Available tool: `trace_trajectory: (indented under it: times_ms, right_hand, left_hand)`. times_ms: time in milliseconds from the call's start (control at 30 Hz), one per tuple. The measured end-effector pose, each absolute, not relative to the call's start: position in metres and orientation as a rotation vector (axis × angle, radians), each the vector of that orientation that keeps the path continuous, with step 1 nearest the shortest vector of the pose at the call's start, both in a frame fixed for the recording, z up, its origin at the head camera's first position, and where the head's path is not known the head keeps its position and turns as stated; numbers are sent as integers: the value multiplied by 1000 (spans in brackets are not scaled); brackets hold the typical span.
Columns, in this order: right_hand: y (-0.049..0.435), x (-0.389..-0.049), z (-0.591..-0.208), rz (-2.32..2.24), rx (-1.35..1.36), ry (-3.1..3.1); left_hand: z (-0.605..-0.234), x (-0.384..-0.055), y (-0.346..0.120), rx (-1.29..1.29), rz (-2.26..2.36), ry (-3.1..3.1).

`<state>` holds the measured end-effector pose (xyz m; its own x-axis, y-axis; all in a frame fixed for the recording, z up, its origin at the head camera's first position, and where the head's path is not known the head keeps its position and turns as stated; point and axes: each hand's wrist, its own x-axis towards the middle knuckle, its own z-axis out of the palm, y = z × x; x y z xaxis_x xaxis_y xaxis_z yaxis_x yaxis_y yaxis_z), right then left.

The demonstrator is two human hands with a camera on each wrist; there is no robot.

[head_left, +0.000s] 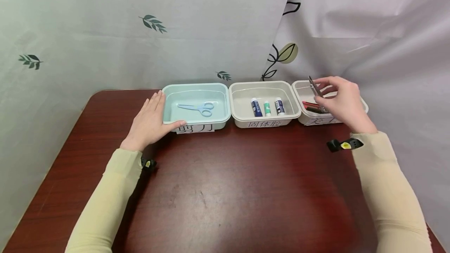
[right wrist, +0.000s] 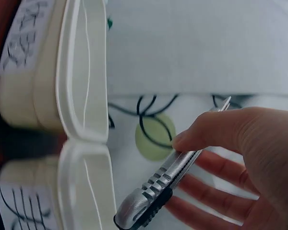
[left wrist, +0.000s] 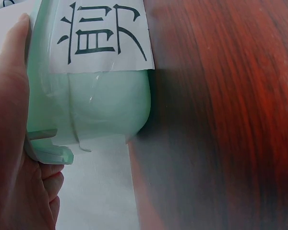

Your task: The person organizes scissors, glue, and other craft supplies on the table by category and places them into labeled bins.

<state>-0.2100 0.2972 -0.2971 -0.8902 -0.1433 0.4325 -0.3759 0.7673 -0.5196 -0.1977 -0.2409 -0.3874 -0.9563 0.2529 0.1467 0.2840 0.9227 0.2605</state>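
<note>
At the left end of the row, my left hand rests on the corner of the light blue bin, fingers straight along its side and thumb across the front rim. A pair of light blue scissors lies in that bin. My right hand pinches a silver utility knife between thumb and fingers, above the right-hand cream bin. The knife is tilted, its pointed tip showing past the thumb in the right wrist view. Red and dark slim items lie in the bin below, partly hidden by the hand.
Between the outer bins stands a cream bin with three glue sticks inside. Paper labels with handwritten characters are on the bin fronts. The bins line the back edge of a dark red wooden table, against a patterned curtain.
</note>
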Motion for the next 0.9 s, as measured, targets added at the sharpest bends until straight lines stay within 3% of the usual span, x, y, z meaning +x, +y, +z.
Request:
trace_trajectory:
  times_ms: [467, 900]
  right_hand:
    - [337, -257, -299, 665, 313, -2774]
    - [365, -289, -336, 654, 273, -2958]
  left_hand:
    - [-385, -196, -240, -410, -426, -2982]
    - [-385, -195, -240, -411, -417, -2973]
